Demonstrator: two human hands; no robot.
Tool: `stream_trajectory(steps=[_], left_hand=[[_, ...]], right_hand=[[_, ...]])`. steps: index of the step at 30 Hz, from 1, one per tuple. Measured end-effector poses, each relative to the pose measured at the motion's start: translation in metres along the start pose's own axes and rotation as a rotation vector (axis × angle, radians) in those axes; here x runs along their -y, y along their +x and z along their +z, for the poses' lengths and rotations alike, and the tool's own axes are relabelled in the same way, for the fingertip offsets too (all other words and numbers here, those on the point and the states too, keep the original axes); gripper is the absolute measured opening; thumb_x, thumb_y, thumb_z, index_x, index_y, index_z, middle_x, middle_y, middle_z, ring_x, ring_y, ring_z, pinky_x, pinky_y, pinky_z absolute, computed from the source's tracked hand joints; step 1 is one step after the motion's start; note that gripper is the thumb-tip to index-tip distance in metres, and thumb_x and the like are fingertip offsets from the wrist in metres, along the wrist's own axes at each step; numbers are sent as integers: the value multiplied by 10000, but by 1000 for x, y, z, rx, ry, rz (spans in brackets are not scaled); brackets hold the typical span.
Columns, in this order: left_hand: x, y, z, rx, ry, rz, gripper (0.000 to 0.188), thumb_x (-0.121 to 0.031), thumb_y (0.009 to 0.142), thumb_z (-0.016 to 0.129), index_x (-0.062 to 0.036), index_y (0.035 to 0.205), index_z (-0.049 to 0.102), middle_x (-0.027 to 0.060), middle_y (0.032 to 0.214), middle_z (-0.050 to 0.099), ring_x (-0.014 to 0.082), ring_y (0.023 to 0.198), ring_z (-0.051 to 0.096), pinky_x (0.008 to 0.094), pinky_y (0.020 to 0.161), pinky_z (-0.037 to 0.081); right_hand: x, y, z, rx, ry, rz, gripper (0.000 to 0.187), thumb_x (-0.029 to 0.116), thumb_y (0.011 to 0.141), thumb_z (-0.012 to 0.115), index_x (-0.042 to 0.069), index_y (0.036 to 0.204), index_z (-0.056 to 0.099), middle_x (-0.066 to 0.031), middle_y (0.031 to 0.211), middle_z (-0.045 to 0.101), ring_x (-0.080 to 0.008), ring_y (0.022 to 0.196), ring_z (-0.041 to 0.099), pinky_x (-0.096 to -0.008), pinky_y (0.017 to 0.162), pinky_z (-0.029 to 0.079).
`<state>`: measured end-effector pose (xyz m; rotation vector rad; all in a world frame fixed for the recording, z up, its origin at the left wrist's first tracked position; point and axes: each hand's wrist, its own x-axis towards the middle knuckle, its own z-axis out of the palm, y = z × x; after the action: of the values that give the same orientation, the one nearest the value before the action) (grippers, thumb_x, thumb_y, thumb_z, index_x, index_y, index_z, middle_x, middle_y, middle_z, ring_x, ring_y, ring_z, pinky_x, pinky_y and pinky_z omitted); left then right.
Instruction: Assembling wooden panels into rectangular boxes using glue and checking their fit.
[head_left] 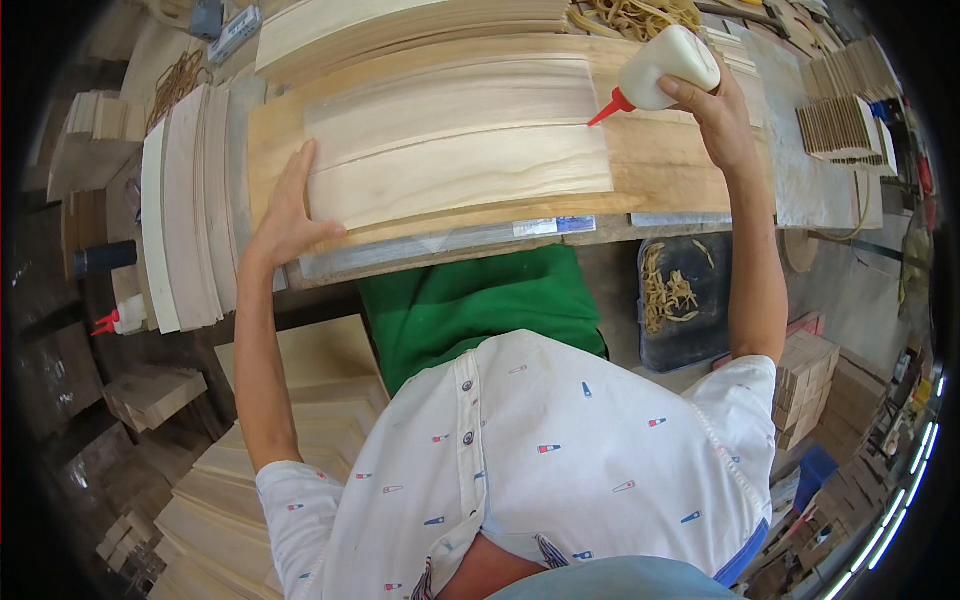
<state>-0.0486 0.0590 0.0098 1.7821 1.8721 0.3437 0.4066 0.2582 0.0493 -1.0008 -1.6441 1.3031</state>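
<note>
My right hand (712, 118) grips a white glue bottle (672, 68), tilted so that its red nozzle points down to the left. The nozzle tip is at the right end of a seam between thin pale wood panels (470, 165); whether it touches the wood I cannot tell. These panels lie side by side on a larger wooden board (660, 180) on the workbench. With fingers spread and the thumb apart, my left hand (290, 215) rests at the panels' left end. Nothing is held in it.
Stacked wood strips (190, 210) stand at the left, and another stack (400, 35) lies behind the panels. Rubber bands (640, 15) are heaped at the back. Below the bench's right side sits a black tray (685, 340) with tan bands. A second glue bottle (130, 315) is at far left.
</note>
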Motion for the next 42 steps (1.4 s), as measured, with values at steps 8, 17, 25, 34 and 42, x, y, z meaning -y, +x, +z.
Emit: stream_trajectory(steps=[8, 17, 25, 34, 42], left_hand=[[-48, 19, 17, -18, 202, 128, 1106, -247, 539, 847, -86, 1460, 256, 201, 1507, 229, 363, 1411, 170, 434, 1152, 159], [-97, 51, 50, 91, 210, 198, 1136, -348, 519, 859, -138, 1465, 268, 174, 1530, 192, 329, 1426, 140, 457, 1150, 147], [-94, 51, 52, 89, 188, 195, 1137, -364, 519, 855, -136, 1465, 267, 162, 1533, 190, 320, 1428, 133, 462, 1153, 148], [-94, 52, 51, 87, 192, 182, 1116, -354, 535, 852, -126, 1461, 273, 163, 1531, 192, 318, 1429, 132, 455, 1157, 143], [-93, 51, 53, 80, 203, 182, 1112, -347, 534, 846, -131, 1462, 274, 157, 1530, 203, 317, 1429, 138, 447, 1153, 153]], right_hand=[[-18, -25, -19, -209, 295, 4, 433, 155, 815, 701, -9, 1176, 529, -107, 1077, 612, -220, 973, 625, -379, 771, 572], [-75, -13, 7, -598, 704, 3, 340, 111, 843, 671, -24, 1120, 527, -138, 1060, 603, -286, 966, 631, -446, 733, 607], [-92, 6, 14, -631, 714, -31, 346, 102, 840, 675, -28, 1122, 523, -144, 1050, 599, -293, 943, 636, -428, 703, 615], [-90, -9, 18, -677, 677, -64, 344, 94, 832, 687, -39, 1106, 527, -152, 1038, 605, -305, 920, 645, -423, 690, 615], [-80, -41, 13, -617, 591, -54, 318, 85, 846, 673, 3, 1123, 540, -121, 1052, 617, -268, 934, 642, -397, 711, 605]])
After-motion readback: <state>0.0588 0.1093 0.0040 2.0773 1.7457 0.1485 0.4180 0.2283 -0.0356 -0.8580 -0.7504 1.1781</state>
